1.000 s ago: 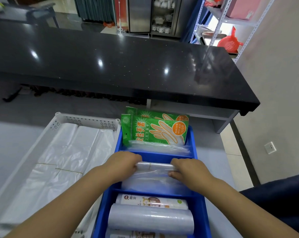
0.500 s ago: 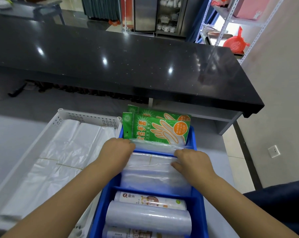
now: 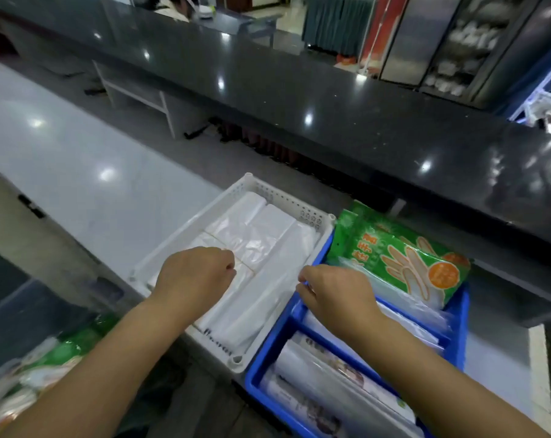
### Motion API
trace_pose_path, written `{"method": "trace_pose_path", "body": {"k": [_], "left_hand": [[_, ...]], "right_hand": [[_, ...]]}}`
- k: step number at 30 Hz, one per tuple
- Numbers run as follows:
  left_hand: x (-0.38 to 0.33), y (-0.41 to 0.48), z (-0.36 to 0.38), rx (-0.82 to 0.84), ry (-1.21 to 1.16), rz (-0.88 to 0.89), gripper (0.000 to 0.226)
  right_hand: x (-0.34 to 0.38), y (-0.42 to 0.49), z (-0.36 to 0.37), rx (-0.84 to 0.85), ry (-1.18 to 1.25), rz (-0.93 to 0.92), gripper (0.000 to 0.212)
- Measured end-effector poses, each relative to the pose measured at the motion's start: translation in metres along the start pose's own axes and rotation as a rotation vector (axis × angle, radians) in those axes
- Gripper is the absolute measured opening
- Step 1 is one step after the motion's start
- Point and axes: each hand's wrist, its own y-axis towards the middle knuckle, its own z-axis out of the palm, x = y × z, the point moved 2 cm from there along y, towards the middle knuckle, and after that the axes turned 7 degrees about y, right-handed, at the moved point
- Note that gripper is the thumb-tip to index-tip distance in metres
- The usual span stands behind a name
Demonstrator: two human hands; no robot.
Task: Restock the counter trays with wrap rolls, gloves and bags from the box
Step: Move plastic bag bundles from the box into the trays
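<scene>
My left hand [image 3: 195,276] hovers over the white perforated tray [image 3: 287,199], fingers curled, nothing in it. The tray holds flat white plastic bags [image 3: 261,232]. My right hand [image 3: 334,294] is above the left wall of the blue tray [image 3: 268,354], fingers curled, with nothing visibly held. In the blue tray, green glove packs [image 3: 404,257] stand at the far end, clear bags [image 3: 419,324] lie in the middle compartment, and wrap rolls [image 3: 331,374] fill the near one.
Both trays sit on a pale grey counter [image 3: 78,153]. A raised black glossy counter [image 3: 331,99] runs behind them. More green and white packs [image 3: 46,358], blurred, lie low at the bottom left. A person is partly visible behind the black counter at the top.
Both hands have let go of the clear bags in the blue tray's middle compartment and shifted left. My left hand is now over the white tray. The view has swung left.
</scene>
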Motion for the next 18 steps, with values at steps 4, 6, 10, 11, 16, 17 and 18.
{"method": "trace_pose_path", "body": {"k": [4,6,10,11,16,17,18], "left_hand": [[0.082,-0.043,0.003,0.012,-0.06,-0.178,0.02],[0.127,-0.071,0.005,-0.007,-0.09,-0.23,0.019],[0.231,-0.13,0.016,-0.028,-0.071,-0.412,0.015],[0.258,-0.145,0.02,-0.012,-0.07,-0.469,0.014],[0.375,-0.211,0.056,0.097,-0.113,-0.667,0.011],[0.393,-0.223,0.064,0.11,-0.123,-0.687,0.012],[0.408,-0.234,0.072,0.124,-0.127,-0.71,0.012]], "right_hand": [[0.072,0.034,0.007,0.027,0.023,-0.137,0.026],[0.114,0.049,0.013,0.042,0.02,-0.201,0.027],[0.213,0.081,0.039,0.113,0.044,-0.332,0.023],[0.24,0.089,0.047,0.13,0.051,-0.356,0.021],[0.363,0.124,0.102,0.177,0.068,-0.478,0.019],[0.383,0.129,0.114,0.192,0.073,-0.493,0.02],[0.399,0.134,0.126,0.209,0.071,-0.501,0.02]]}}
